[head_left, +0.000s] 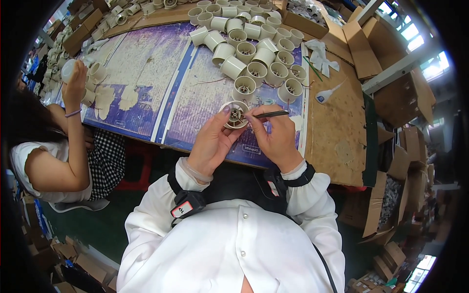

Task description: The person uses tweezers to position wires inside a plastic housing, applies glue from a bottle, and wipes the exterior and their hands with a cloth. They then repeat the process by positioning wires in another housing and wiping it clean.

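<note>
A round cream housing (234, 115) with a small motor at its centre sits in the left hand (212, 141), open face up toward the camera. The fingers (221, 118) of that hand curl round its left rim and underside, closed firmly on it. The housing is held just above the near edge of the mat (146, 73), a worn blue and white sheet covering most of the table (337, 122).

The right hand (273, 134) is just right of the housing, fingertips pinched shut on a thin dark tool (271, 114). The tool lies nearly level, its handle pointing away to the right and its tip at the housing's right rim; whether the tip touches the motor cannot be told.

Beyond the housing, further up the mat, stands a pile (249, 44) of like housings, some upright with motors showing, some on their sides. The nearest two stand just behind the held one. Right of the pile lie a white rag (320, 53), a green stick (312, 68) and a small glue bottle (327, 94) on bare board. Cardboard boxes (386, 73) crowd the space right of the table.

Well left of the housing, another person's hand (73, 83) holds a pale round part (68, 68) raised over the mat's far left end, among more housings.
</note>
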The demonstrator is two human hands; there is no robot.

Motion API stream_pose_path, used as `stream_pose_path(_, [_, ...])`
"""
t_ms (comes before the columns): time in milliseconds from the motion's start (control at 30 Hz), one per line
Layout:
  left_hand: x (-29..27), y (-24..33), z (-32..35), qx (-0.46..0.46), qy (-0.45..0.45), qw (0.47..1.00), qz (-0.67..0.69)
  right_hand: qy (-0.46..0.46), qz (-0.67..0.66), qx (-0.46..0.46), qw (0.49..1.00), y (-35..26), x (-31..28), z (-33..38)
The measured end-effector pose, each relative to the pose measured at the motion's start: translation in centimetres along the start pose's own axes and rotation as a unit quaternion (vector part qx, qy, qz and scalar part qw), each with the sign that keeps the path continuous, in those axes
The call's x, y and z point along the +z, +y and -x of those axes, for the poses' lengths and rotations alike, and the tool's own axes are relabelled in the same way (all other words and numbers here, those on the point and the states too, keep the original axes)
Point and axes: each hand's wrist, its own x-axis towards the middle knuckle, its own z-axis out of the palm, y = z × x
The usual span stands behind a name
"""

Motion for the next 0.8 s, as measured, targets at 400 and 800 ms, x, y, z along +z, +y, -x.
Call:
stream_pose_path(400, [0.9, -0.1, 0.4, 0.009, 0.007, 0.999, -0.031, 0.001, -0.017, 0.024, 1.000, -0.1, 0.0, 0.6])
stream_pose_path(800, [0.8, -0.1, 0.4, 0.000, 0.011, 1.000, -0.014, 0.003, -0.032, 0.011, 0.999, 0.0, -0.2, 0.4])
